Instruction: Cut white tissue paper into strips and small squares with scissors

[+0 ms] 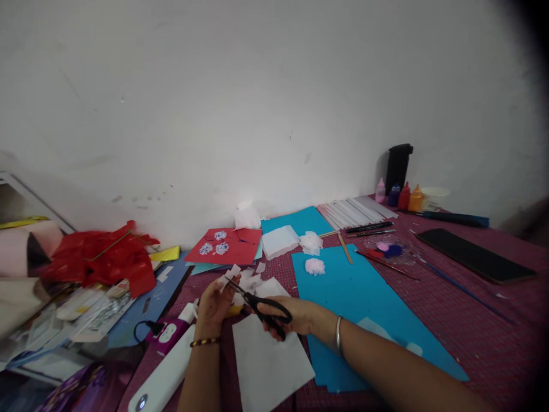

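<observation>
Head view, if we put the scissors (252, 300) at the middle of our clock, gives us nearest, at six o'clock, a white sheet (274, 369) lying on the dark red table (454, 337). At eight o'clock we find a long white device (165, 372).

Next come the two hands. The right hand (295, 315), at four o'clock, is closed around the black handles, and the blades point toward ten o'clock. Whether these blades are parted, we cannot tell. The left hand (213, 306), at nine o'clock, is half curled, and its fingertips pinch a small white paper piece (223, 280) close to the blade tips.

This paper, we judge, is very light, soft and easy to tear; it should be held gently by its edge, away from the blades. The scissors seem stiff and light enough for one hand, and the handle loops are the safe place to grip.

Farther, at twelve o'clock, we see loose paper scraps (251, 280). At two o'clock a pale puff (315, 266) sits on a blue sheet (343, 286), and at eleven o'clock lies a red card (249, 252) with three speckled flowers. Farthest, small bottles (404, 197) stand at two o'clock, near the wall (274, 114).
</observation>
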The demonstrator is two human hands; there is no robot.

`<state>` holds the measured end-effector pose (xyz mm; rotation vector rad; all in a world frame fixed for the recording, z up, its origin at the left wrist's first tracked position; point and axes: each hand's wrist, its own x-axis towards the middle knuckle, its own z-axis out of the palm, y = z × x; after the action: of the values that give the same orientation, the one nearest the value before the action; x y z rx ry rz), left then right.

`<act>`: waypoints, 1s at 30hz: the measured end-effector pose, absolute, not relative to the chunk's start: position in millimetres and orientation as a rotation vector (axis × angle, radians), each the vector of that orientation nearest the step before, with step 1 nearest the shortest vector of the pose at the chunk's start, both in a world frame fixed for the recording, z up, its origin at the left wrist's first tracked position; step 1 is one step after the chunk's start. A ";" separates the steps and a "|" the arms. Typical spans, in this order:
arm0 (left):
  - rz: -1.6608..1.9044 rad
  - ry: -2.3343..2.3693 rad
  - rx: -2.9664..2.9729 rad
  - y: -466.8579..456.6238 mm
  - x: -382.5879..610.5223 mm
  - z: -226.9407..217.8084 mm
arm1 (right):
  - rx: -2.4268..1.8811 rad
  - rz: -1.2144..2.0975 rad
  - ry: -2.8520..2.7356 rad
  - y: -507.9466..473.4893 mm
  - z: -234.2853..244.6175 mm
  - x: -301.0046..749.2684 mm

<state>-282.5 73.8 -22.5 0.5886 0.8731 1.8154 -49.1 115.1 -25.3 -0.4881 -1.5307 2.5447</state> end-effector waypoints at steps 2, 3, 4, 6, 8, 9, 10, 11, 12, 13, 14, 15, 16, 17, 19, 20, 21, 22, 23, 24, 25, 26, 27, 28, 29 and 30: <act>1.805 0.876 0.589 73.2 -279.8 -21.8 | -0.483 2.531 -1.524 114.3 -25.0 -50.1; 1.802 0.875 0.590 72.9 -278.3 -21.3 | -0.480 2.518 -1.517 114.1 -25.0 -50.5; 1.799 0.873 0.592 72.6 -276.8 -20.7 | -0.476 2.504 -1.511 114.1 -25.3 -50.8; 1.793 0.871 0.595 72.0 -274.5 -20.1 | -0.464 2.481 -1.505 114.5 -26.0 -51.2; 1.788 0.874 0.597 71.7 -273.2 -20.4 | -0.455 2.463 -1.510 115.2 -26.9 -51.6; 1.788 0.876 0.599 71.7 -272.9 -20.9 | -0.452 2.454 -1.514 115.6 -27.6 -51.9; 1.789 0.876 0.601 71.8 -272.7 -21.5 | -0.450 2.444 -1.519 115.9 -28.3 -52.3; 1.790 0.877 0.603 72.0 -272.6 -22.1 | -0.449 2.432 -1.525 116.1 -29.2 -52.8; 1.790 0.877 0.605 72.3 -272.6 -22.7 | -0.449 2.419 -1.531 116.2 -30.1 -53.3; 1.788 0.878 0.606 72.7 -272.6 -23.2 | -0.450 2.407 -1.538 116.2 -31.0 -54.0; 1.787 0.879 0.606 73.1 -272.5 -23.5 | -0.452 2.394 -1.545 116.1 -31.8 -54.6; 1.786 0.881 0.605 73.5 -272.4 -23.7 | -0.456 2.380 -1.550 115.8 -32.4 -55.2; 1.786 0.882 0.602 73.8 -272.2 -23.8 | -0.462 2.367 -1.555 115.5 -32.8 -55.7; 1.786 0.882 0.599 74.2 -272.0 -23.8 | -0.469 2.353 -1.558 115.1 -32.9 -56.3; 1.790 0.880 0.590 74.7 -271.7 -23.6 | -0.481 2.326 -1.565 114.4 -32.6 -57.3; 1.791 0.881 0.583 74.9 -271.6 -23.6 | -0.487 2.313 -1.570 114.1 -32.2 -57.8; 1.792 0.885 0.574 75.1 -271.7 -23.7 | -0.494 2.300 -1.575 113.9 -31.8 -58.3; 1.793 0.890 0.565 75.3 -271.8 -23.9 | -0.501 2.288 -1.582 113.9 -31.3 -58.9; 1.794 0.896 0.555 75.6 -272.0 -24.2 | -0.510 2.278 -1.589 113.9 -30.9 -59.3; 1.796 0.902 0.547 75.9 -272.1 -24.5 | -0.520 2.269 -1.594 114.0 -30.5 -59.7; 1.798 0.908 0.541 76.2 -272.3 -24.7 | -0.529 2.265 -1.597 114.1 -30.1 -59.9; 1.802 0.913 0.538 76.6 -272.3 -24.8 | -0.535 2.268 -1.595 114.2 -29.9 -60.0; 1.806 0.918 0.539 77.0 -272.3 -24.8 | -0.538 2.279 -1.589 114.4 -29.8 -59.9; 1.808 0.924 0.542 77.4 -272.2 -24.6 | -0.536 2.302 -1.581 114.6 -30.1 -59.6; 1.809 0.932 0.547 77.9 -272.2 -24.2 | -0.530 2.337 -1.569 115.0 -30.6 -59.2; 1.811 0.941 0.555 78.3 -272.2 -23.6 | -0.519 2.381 -1.555 115.6 -31.5 -58.9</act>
<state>-272.2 78.3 -23.6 0.5554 0.9414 1.8108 -58.9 115.6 -31.5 -0.5190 -1.5547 2.3807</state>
